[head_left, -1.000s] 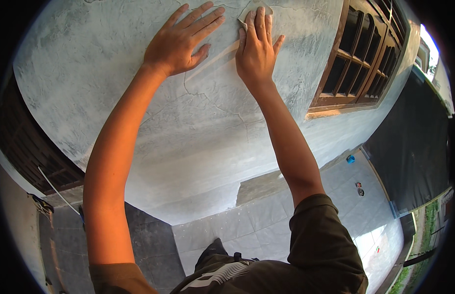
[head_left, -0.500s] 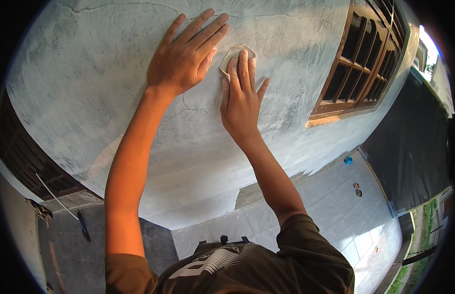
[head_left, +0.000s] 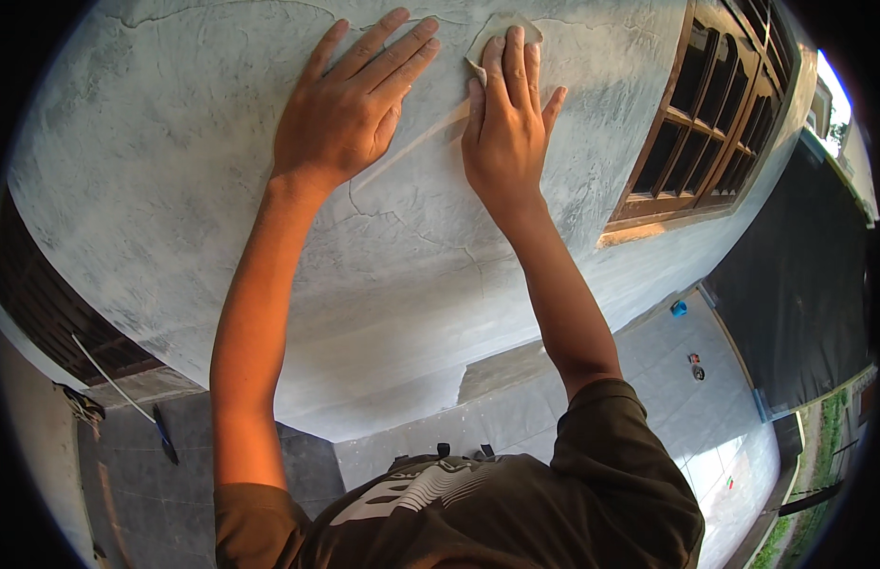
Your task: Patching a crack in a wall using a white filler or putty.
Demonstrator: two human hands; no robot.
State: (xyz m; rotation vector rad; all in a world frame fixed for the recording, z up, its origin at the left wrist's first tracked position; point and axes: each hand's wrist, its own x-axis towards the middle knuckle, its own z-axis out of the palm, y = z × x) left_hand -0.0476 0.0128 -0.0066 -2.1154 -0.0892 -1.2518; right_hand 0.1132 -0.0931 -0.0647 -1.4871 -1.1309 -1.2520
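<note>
A grey, patchy plastered wall [head_left: 402, 275] with fine cracks fills the view in front of me. My left hand [head_left: 340, 109] lies flat on its upper part, fingers spread and holding nothing. To the right of it, my right hand [head_left: 508, 123] presses a beige piece of sandpaper [head_left: 476, 53] against the wall under its fingers. The sheet has an uneven edge, which sticks out past the fingertips and on the left side. Most of its face is hidden beneath the hand.
On the right is a brown wooden window [head_left: 710, 119] with a sill. Dark sheeting [head_left: 781, 294] hangs beyond it. A blue container [head_left: 679, 308] and small items stand on the grey tiled floor [head_left: 639, 398]. At lower left a long-handled tool [head_left: 118, 384] leans near a dark door.
My right hand has slid up and to the right along the wall, taking the sandpaper with it. A pale diagonal streak shows between the hands. My left hand has shifted slightly up and left.
</note>
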